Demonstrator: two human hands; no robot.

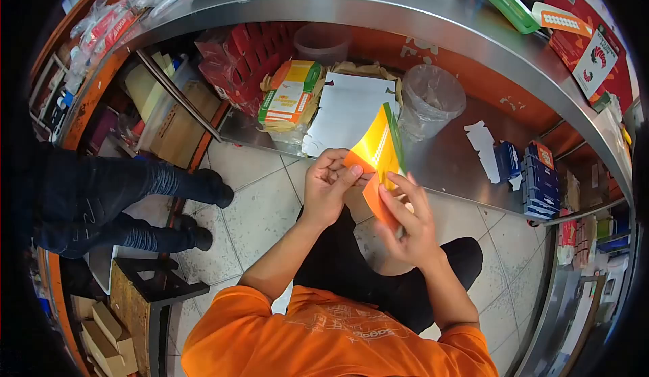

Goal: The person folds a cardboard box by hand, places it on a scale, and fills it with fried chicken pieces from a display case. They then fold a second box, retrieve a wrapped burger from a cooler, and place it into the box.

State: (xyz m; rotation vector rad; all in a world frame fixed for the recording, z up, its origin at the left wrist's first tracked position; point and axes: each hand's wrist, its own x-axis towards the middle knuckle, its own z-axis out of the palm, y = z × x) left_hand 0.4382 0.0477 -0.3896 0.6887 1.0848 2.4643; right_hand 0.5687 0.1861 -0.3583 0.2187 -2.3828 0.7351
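Observation:
A folding carton (370, 148) of printed card, yellow inside with orange and green panels, is held up in front of me, partly folded. My left hand (328, 186) pinches its left orange edge between thumb and fingers. My right hand (410, 218) is at the lower right panel, its fingers over the yellow part and the thumb by the orange flap; it is slightly blurred. Beyond the carton, on the low steel shelf, lie a stack of white card sheets (348, 110) and a bundle of flat printed cartons (292, 93) in brown paper.
A clear plastic tub (433, 100) stands right of the white stack, a red crate (247, 56) to the left. Blue boxes (539, 181) sit at the shelf's right end. The steel counter (378, 9) overhangs the shelf. Another person's legs (155, 181) are at the left.

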